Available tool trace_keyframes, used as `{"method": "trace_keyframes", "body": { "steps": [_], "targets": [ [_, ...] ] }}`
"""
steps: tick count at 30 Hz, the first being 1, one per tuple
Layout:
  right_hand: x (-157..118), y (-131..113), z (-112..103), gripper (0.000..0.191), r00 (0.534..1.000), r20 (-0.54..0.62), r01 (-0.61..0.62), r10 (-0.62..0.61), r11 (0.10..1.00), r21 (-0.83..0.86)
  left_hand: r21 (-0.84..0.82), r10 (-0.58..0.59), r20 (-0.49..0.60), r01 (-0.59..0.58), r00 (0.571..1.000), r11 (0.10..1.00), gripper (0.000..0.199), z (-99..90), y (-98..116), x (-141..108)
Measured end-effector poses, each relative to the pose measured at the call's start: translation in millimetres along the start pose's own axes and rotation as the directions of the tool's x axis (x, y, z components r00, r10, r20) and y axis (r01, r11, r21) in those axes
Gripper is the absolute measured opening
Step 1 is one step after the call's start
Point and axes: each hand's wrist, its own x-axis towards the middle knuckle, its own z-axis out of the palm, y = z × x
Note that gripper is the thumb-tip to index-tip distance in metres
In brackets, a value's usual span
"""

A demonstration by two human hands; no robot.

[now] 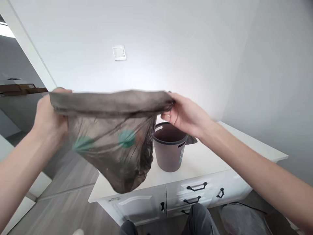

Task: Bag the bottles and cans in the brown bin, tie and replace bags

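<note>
A thin dark plastic bag (110, 137) hangs stretched between my hands, its top edge folded over in a wide band. Green shapes show through the film. My left hand (50, 114), slightly blurred, grips the band's left end, with its fingers partly behind the plastic. At the right end, the band is pinched in my right hand (182, 112). Behind the bag and below my right hand, a brownish-purple bin (169, 155) with a dark rim and slotted handles stands upright on the white cabinet top (202, 163). A piece of dark film lies behind the bin.
White drawers and doors with black handles (197, 187) front the cabinet. My knees are just before it. A light switch (119, 52) is on the wall. Cardboard boxes (19, 88) sit at far left. A translucent plastic bag (242, 218) lies on the floor at lower right.
</note>
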Motion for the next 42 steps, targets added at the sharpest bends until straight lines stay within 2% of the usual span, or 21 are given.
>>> {"method": "trace_keyframes", "body": {
  "steps": [1, 3, 5, 7, 11, 17, 20, 22, 25, 29, 34, 37, 40, 42],
  "targets": [
    [-7, 11, -1, 0.019, 0.999, 0.002, -0.047, 0.047, 0.999, -0.001, 0.017, -0.119, 0.029, 0.118, 0.993, 0.993, 0.025, -6.9, -4, -10],
    [-19, 32, -5, 0.021, 0.993, 0.004, -0.121, 0.121, 0.993, -0.015, 0.052, -0.310, 0.040, 0.308, 0.950, 0.950, 0.020, -17.9, -10, -25],
    [-29, 48, -9, 0.024, 0.987, 0.005, -0.162, 0.163, 0.984, -0.078, 0.067, -0.365, -0.017, 0.365, 0.931, 0.929, 0.016, -25.5, -16, -34],
    [-37, 60, -14, 0.028, 0.984, -0.005, -0.178, 0.180, 0.965, -0.192, 0.064, -0.358, -0.059, 0.362, 0.932, 0.930, 0.015, -30.8, -24, -40],
    [-51, 72, -25, 0.039, 0.988, -0.058, -0.156, 0.145, 0.883, -0.442, 0.092, -0.326, -0.040, 0.328, 0.945, 0.940, 0.018, -41.8, -46, -54],
    [-69, 79, -49, 0.043, 0.990, -0.112, -0.133, 0.082, 0.788, -0.601, 0.339, -0.193, 0.059, 0.163, 0.979, 0.927, 0.036, -67.8, -96, -73],
    [-79, 77, -59, 0.046, 0.987, -0.157, -0.137, 0.037, 0.710, -0.690, 0.354, -0.230, 0.046, 0.199, 0.972, 0.914, 0.037, -79.4, -115, -78],
    [-86, 75, -64, 0.047, 0.981, -0.187, -0.165, 0.048, 0.710, -0.685, 0.327, -0.266, 0.024, 0.244, 0.964, 0.913, 0.040, -86.2, -125, -80],
    [-101, 75, -72, 0.049, 0.969, -0.221, -0.224, 0.108, 0.763, -0.606, 0.276, -0.289, 0.019, 0.273, 0.957, 0.922, 0.046, -95.6, -137, -86],
    [-122, 86, -83, 0.046, 0.968, -0.243, -0.193, 0.068, 0.821, -0.537, 0.108, -0.300, 0.052, 0.293, 0.953, 0.950, 0.043, -100.2, -146, -100],
    [-136, 104, -91, 0.043, 0.950, -0.311, -0.151, 0.001, 0.876, -0.459, -0.087, -0.357, 0.036, 0.359, 0.933, 0.929, 0.033, -89.9, -139, -117],
    [-139, 110, -92, 0.038, 0.932, -0.361, -0.124, -0.034, 0.906, -0.406, -0.162, -0.421, 0.067, 0.426, 0.905, 0.890, 0.035, -85.2, -135, -121],
    [-143, 116, -93, 0.035, 0.931, -0.359, -0.070, -0.066, 0.933, -0.353, -0.225, -0.490, 0.059, 0.490, 0.870, 0.842, 0.029, -83.9, -133, -123],
    [-146, 119, -96, 0.032, 0.940, -0.333, -0.033, -0.079, 0.947, -0.320, -0.306, -0.503, 0.039, 0.490, 0.863, 0.816, 0.025, -83.1, -132, -126]
  ]
}}
